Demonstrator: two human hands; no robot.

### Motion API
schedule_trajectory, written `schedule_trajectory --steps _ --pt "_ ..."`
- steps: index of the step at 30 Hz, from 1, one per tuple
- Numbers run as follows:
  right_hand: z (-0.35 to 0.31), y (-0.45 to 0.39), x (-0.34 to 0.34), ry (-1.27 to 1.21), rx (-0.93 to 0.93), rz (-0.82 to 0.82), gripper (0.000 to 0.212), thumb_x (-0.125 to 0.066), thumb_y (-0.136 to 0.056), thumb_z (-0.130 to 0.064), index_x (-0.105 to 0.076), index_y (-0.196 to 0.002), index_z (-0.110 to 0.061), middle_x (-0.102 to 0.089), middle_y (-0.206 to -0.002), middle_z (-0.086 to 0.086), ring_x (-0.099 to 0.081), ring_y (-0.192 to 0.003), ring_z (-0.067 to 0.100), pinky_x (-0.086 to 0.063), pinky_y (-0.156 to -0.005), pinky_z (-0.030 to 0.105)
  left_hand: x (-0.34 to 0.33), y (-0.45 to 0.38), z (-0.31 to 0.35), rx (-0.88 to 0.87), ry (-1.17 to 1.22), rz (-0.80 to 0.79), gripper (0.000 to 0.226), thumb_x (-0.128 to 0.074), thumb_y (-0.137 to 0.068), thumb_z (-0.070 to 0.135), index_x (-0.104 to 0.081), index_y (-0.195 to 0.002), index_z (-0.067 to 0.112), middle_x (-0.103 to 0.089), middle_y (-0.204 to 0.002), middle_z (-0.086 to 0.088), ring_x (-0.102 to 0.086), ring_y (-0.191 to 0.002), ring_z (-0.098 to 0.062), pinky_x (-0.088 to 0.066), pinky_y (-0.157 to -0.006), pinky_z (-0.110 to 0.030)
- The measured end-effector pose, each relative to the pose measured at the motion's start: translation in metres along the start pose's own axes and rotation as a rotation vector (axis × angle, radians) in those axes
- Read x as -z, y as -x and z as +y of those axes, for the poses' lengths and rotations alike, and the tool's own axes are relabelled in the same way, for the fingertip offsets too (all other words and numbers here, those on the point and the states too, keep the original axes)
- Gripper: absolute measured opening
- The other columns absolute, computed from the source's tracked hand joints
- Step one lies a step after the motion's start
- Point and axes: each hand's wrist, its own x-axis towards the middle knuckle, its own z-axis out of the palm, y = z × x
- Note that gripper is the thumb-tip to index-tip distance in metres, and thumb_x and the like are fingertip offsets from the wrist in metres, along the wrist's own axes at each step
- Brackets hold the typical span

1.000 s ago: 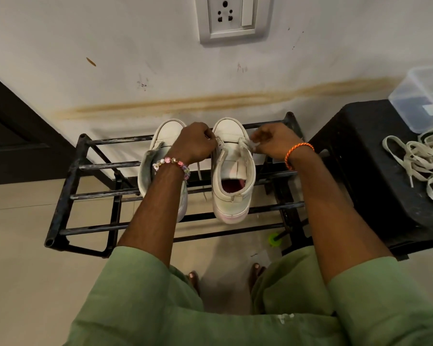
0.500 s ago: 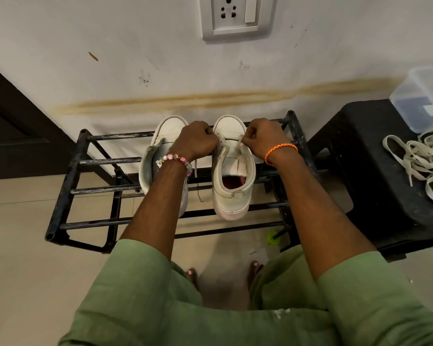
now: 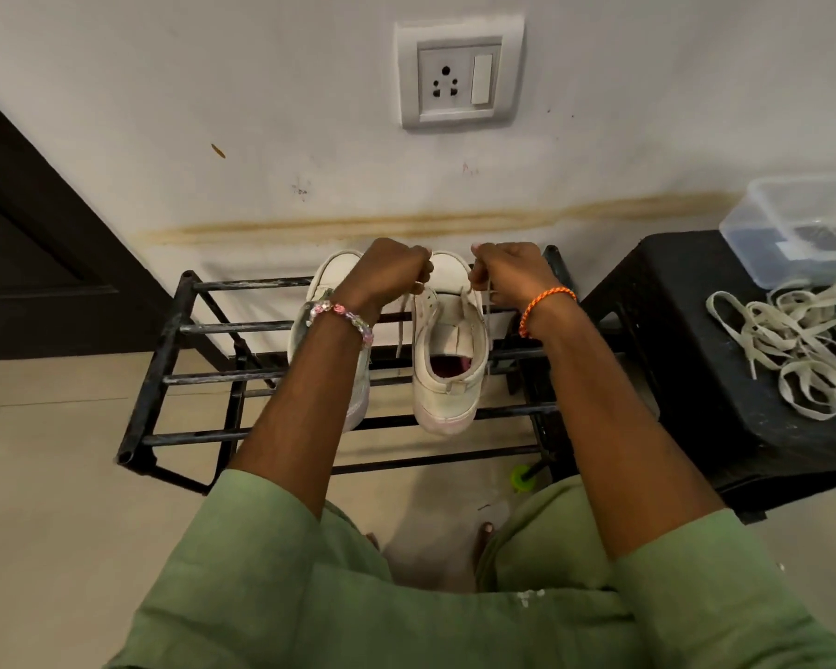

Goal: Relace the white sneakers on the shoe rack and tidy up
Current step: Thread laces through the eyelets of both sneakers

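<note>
Two white sneakers stand side by side on the black metal shoe rack [image 3: 175, 325], toes toward the wall. The right sneaker [image 3: 447, 369] shows a pink lining and an open tongue. My left arm covers much of the left sneaker [image 3: 331, 277]. My left hand [image 3: 389, 272] is closed on one end of a white lace [image 3: 403, 325] at the right sneaker's toe end. My right hand [image 3: 507, 270] pinches the other lace end, which hangs down the shoe's right side. Both lace ends run from the eyelets nearest the toe.
A black plastic stool [image 3: 686, 359] stands right of the rack, with a loose pile of white laces [image 3: 792, 340] and a clear plastic box [image 3: 802, 224] on it. A wall with a socket [image 3: 459, 74] is behind. A dark door [image 3: 30, 234] is at left. My bare toes show on the tiled floor.
Both hands have moved toward the sneaker's toe end and apart, and the two lace ends are now drawn up and visible. The camera has tilted slightly.
</note>
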Motion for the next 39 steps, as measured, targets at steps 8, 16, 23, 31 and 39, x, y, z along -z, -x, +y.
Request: schedule_trajectory --steps 8,16,23,31,39 --pt "-0.102 0.034 0.036 -0.101 0.039 -0.032 0.031 -0.047 -0.095 -0.023 -0.058 -0.068 -0.011 -0.054 -0.059 0.001 -0.055 -0.051 0.013 -0.046 -0.060 0.025 0.045 0.042 0.078 -0.035 0.028 -0.013 0.029 -0.043 -0.098 0.021 -0.057 -0.073 0.015 -0.054 -0.066 0.003 -0.058 -0.059 -0.011 -0.037 -0.060 -0.023" --pt "-0.202 0.067 0.079 0.068 0.133 0.011 0.006 -0.051 -0.088 -0.002 -0.056 -0.088 0.000 -0.059 -0.064 0.009 -0.051 -0.035 0.008 -0.054 -0.056 0.027 0.091 0.088 0.166 -0.103 -0.017 0.065 0.030 -0.045 -0.098 0.019 -0.058 -0.072 0.012 -0.042 -0.063 0.002 -0.036 -0.052 -0.011 -0.039 -0.055 -0.021" --pt "-0.283 0.120 0.115 -0.297 0.207 -0.166 0.013 -0.046 -0.092 0.003 -0.054 -0.082 0.000 -0.059 -0.078 0.014 -0.056 -0.050 0.010 -0.051 -0.045 0.019 0.125 0.137 0.263 -0.227 -0.143 0.082 0.028 -0.044 -0.100 0.020 -0.063 -0.081 0.010 -0.046 -0.059 0.005 -0.033 -0.049 -0.007 -0.032 -0.042 -0.015" --pt "-0.358 0.178 0.159 -0.468 0.347 -0.319 0.031 -0.030 -0.090 0.008 -0.059 -0.099 0.008 -0.066 -0.100 0.023 -0.068 -0.083 0.021 -0.059 -0.065 0.029 0.148 0.196 0.352 -0.446 -0.022 0.151 0.018 -0.051 -0.095 0.006 -0.059 -0.079 0.005 -0.064 -0.071 -0.003 -0.057 -0.047 -0.003 -0.052 -0.053 -0.016" --pt "-0.389 0.186 0.171 -0.293 0.477 -0.202 0.005 -0.055 -0.090 0.003 -0.060 -0.091 0.001 -0.067 -0.091 0.014 -0.068 -0.074 0.015 -0.058 -0.060 0.022 0.164 0.206 0.371 -0.371 0.374 -0.071 0.023 -0.032 -0.093 -0.002 -0.055 -0.094 -0.006 -0.068 -0.087 -0.017 -0.068 -0.082 -0.024 -0.056 -0.077 -0.030"
